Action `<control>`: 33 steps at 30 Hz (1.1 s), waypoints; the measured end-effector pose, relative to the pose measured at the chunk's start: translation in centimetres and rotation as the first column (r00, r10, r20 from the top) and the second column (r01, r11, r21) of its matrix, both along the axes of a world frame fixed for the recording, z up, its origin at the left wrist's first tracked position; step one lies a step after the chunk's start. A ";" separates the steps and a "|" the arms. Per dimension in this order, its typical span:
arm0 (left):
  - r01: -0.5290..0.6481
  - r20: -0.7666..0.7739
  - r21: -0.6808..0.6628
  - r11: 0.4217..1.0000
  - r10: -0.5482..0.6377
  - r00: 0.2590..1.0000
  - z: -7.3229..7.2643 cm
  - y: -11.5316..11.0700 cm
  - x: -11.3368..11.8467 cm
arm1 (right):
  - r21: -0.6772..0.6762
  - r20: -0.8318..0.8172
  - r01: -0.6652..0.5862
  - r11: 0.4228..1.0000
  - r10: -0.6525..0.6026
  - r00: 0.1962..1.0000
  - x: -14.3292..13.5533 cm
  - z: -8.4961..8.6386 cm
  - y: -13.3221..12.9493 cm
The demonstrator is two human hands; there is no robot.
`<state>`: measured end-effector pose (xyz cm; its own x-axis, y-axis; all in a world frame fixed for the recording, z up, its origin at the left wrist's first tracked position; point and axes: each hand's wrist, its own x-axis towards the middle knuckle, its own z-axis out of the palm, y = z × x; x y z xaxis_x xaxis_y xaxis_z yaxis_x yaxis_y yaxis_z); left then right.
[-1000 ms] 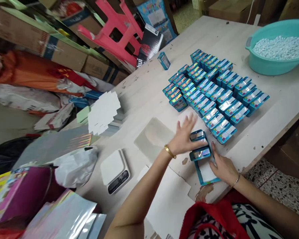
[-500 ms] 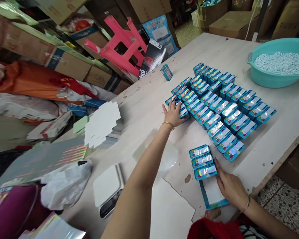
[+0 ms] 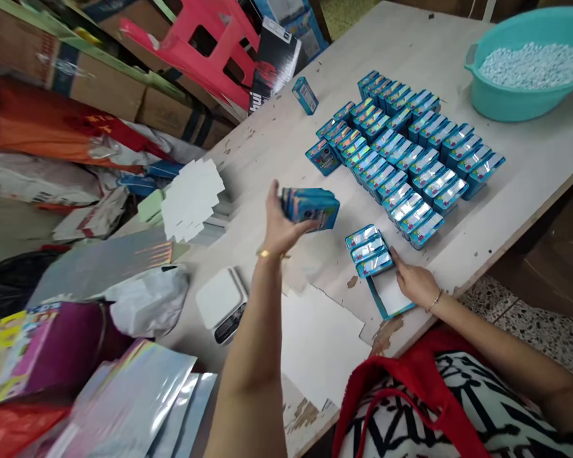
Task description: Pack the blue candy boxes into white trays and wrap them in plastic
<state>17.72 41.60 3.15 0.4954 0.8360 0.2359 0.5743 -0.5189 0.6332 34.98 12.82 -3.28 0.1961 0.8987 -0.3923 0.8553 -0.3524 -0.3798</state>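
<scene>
My left hand (image 3: 282, 224) is raised over the table, gripping a few small blue boxes (image 3: 315, 207) together between thumb and fingers. My right hand (image 3: 416, 283) rests at the side of a shallow blue cardboard tray (image 3: 382, 304) with a white inside, holding its edge. Three blue boxes (image 3: 368, 250) with shiny tops stand in a row in the tray's far part. Beyond them many matching blue boxes (image 3: 401, 168) stand upright in close rows. One box (image 3: 323, 157) leans at the near left end of those rows.
A turquoise basin (image 3: 510, 102) of small pale pieces stands at the far right. A single blue box (image 3: 305, 95) sits near the far left edge. White card sheets (image 3: 191, 197), a white scale (image 3: 221, 302) and a white plastic bag (image 3: 150, 302) lie to the left. Silvery bags (image 3: 138, 394) are nearest.
My left hand has lifted several blue boxes from the left end of the rows and moved them nearer, towards the tray. My right hand stays at the tray. The camera view has tilted down.
</scene>
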 end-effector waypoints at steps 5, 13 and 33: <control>0.149 0.244 -0.118 0.982 -0.117 0.963 5.6 -14.2 -8.3 | 0.015 -0.029 -0.016 1.000 0.016 0.999 0.5 -0.2 0.4; 0.405 0.049 -0.050 0.913 -0.403 0.914 2.1 -23.9 -3.8 | 0.329 -0.318 -0.024 0.944 0.134 0.939 1.5 -2.7 -4.3; 0.358 -0.632 -0.033 0.933 -0.297 0.716 -1.0 -25.6 3.7 | 0.470 -0.329 -0.062 0.881 0.240 0.913 1.3 -2.8 -6.8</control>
<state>21.43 16.03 2.17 0.7951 0.5855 -0.1581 0.6052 -0.7827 0.1449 36.29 5.99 -6.05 -0.0345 0.9987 0.0362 0.6505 0.0499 -0.7578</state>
